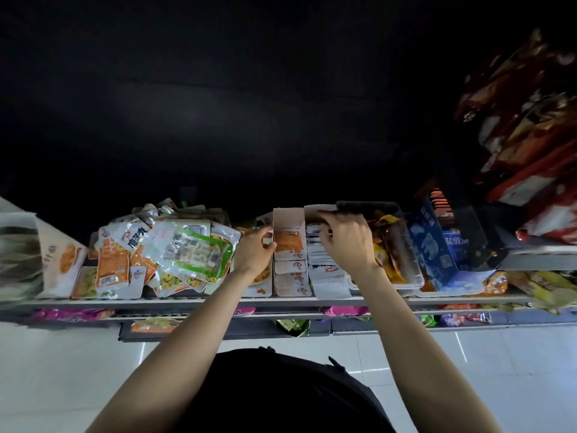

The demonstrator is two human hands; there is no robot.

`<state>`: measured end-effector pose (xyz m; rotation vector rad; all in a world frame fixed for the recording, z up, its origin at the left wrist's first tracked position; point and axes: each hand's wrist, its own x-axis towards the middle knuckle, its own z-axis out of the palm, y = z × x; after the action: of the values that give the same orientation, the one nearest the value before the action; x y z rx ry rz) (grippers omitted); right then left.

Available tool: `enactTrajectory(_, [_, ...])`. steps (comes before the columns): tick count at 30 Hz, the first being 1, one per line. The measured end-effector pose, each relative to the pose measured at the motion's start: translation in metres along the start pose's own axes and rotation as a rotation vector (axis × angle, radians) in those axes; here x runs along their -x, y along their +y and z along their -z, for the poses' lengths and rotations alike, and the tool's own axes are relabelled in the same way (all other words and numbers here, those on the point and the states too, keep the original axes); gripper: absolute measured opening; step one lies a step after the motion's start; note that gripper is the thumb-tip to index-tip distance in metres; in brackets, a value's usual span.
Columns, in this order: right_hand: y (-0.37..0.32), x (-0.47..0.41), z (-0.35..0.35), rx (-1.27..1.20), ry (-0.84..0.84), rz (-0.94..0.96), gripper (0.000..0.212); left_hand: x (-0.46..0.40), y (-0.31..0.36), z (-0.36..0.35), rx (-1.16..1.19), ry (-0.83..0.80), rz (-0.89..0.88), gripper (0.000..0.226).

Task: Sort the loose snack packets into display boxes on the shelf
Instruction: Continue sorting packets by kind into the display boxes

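A heap of loose snack packets (162,251), orange, white and green, lies on the shelf (187,301) at the left. Two narrow white display boxes stand side by side in the middle. The left box (288,220) holds orange-and-white packets (288,245) in a row. The right box (324,276) holds white packets. My left hand (254,251) grips the left wall of the left box with thumb and fingers. My right hand (346,239) reaches into the right box, fingers curled over the white packets at its back end.
A clear tray of yellow-orange packets (393,242) stands right of the boxes, then a blue carton (437,245). Red bags (524,120) hang at the upper right. A large pale bag (37,254) sits at far left. Lower shelves and white floor tiles (62,370) lie below.
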<state>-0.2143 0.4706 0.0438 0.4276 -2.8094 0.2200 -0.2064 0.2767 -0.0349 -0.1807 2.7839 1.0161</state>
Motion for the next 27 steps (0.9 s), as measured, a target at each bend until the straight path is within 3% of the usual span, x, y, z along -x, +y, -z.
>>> enactTrajectory(6, [0.005, -0.009, 0.007, 0.169, -0.287, 0.017, 0.045, 0.002, 0.004, 0.006, -0.012, 0.008, -0.022, 0.048])
enactTrajectory(13, [-0.008, -0.024, 0.002, 0.302, -0.41, -0.063, 0.04, 0.001, 0.003, 0.007, -0.024, -0.005, -0.039, 0.048])
enactTrajectory(15, [-0.008, -0.024, 0.0, 0.302, -0.395, -0.075, 0.039, 0.001, 0.004, 0.007, -0.025, 0.007, -0.046, 0.048])
enactTrajectory(17, [-0.01, -0.021, -0.002, 0.299, -0.226, -0.046, 0.039, 0.003, 0.003, 0.008, -0.007, 0.008, -0.071, 0.047])
enactTrajectory(20, [-0.025, -0.003, -0.007, 0.102, 0.127, 0.001, 0.031, 0.014, -0.004, 0.017, 0.092, 0.092, -0.115, 0.035])
enactTrajectory(21, [-0.037, 0.005, -0.008, -0.001, 0.163, 0.025, 0.027, 0.02, -0.01, 0.022, 0.123, 0.158, -0.125, 0.029])
enactTrajectory(23, [-0.067, 0.02, -0.01, -0.205, 0.143, 0.078, 0.026, 0.033, -0.031, 0.032, 0.132, 0.309, -0.14, 0.019])
enactTrajectory(27, [-0.123, 0.03, -0.041, -0.424, -0.112, 0.102, 0.03, 0.053, -0.095, 0.055, 0.002, 0.465, -0.05, 0.023])
